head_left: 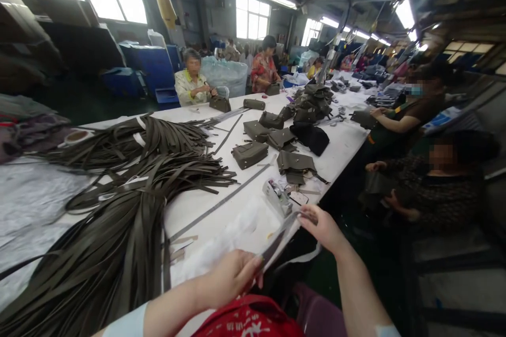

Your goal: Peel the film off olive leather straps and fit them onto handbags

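Note:
A dark grey strap with a pale strip along it stretches between my two hands over the near edge of the white table. My left hand is closed on its lower end, thumb on top. My right hand pinches the upper end between thumb and fingers. A pale band hangs in a loop below my right hand. Just beyond the strap is a small white box with items in it. White soft material lies beside my left hand.
Large bundles of dark straps cover the left of the table. Olive-grey bags and a black piece lie further up. People work along both sides, one seated close at right. A purple chair stands below.

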### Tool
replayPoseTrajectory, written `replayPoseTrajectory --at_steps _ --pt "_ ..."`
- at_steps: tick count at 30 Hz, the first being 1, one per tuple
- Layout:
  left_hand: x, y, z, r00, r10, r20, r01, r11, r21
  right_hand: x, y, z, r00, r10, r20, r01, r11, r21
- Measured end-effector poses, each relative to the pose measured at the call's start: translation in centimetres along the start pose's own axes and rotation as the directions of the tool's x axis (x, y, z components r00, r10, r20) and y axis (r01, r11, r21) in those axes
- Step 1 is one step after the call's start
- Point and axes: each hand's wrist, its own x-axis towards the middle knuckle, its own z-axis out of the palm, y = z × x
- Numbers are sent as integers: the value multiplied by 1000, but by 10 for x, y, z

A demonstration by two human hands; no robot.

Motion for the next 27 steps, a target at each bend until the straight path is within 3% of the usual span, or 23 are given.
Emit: replayPoseTrajectory --at_steps 2,3,5,6,8,9,10,11,13,15,17,19,21,22,23,24,26,27 --pt "4 11 2 998 -42 48 56 928 -367 -10 2 26 986 -137 96 143 989 -50" --pt "7 17 0 999 -22 34 36 860 -510 -18 1 45 961 -177 213 182 983 -4" --pt "15 28 -8 987 22 -160 -119 770 -627 -38 -5 90 876 -140 461 93 988 124" --pt "19 31 -15 942 36 -333 -234 783 -577 -48 -9 110 815 -83 573 -11 987 159" --pt "24 27 -29 741 125 -659 -387 883 -268 -66 -18 134 690 -89 719 -146 955 258" --pt "25 19 -36 642 216 -736 -388 919 -69 -71 -21 136 647 -124 752 -184 932 313" --pt "25 8 -41 590 314 -744 -353 929 112 -74 -24 130 635 -161 755 -205 908 366" --pt "23 -4 -44 600 395 -696 -309 916 254 -74 -26 118 656 -185 732 -207 888 410" --pt "17 -29 -39 721 453 -524 -247 875 417 -64 -26 84 767 -158 622 -160 892 423" --pt "9 -43 -22 848 355 -395 -171 887 429 -47 -20 53 892 -64 447 -64 962 266" --pt "2 -41 -1 926 144 -349 -48 962 270 -31 -12 39 975 -50 215 53 999 -10" --pt "0 -27 16 964 -52 -262 42 998 -46 -26 -2 49 970 -131 204 164 974 -156" --pt "2 -7 23 981 -98 -170 27 926 -376 -33 5 77 906 -144 397 196 976 -91" --pt "4 1 23 982 -71 -177 -23 876 -482 -41 7 95 862 -109 495 149 988 -42" --pt "6 7 20 967 -39 -253 -104 845 -525 -51 9 111 822 -55 567 72 997 -8" --pt "9 10 15 922 -6 -386 -202 845 -495 -62 9 125 778 -2 629 -13 1000 20" --pt "13 6 5 748 111 -655 -337 913 -230 -81 7 138 671 41 740 -160 983 91" --pt "14 0 1 669 210 -713 -350 935 -52 -86 5 135 616 27 787 -214 967 135"
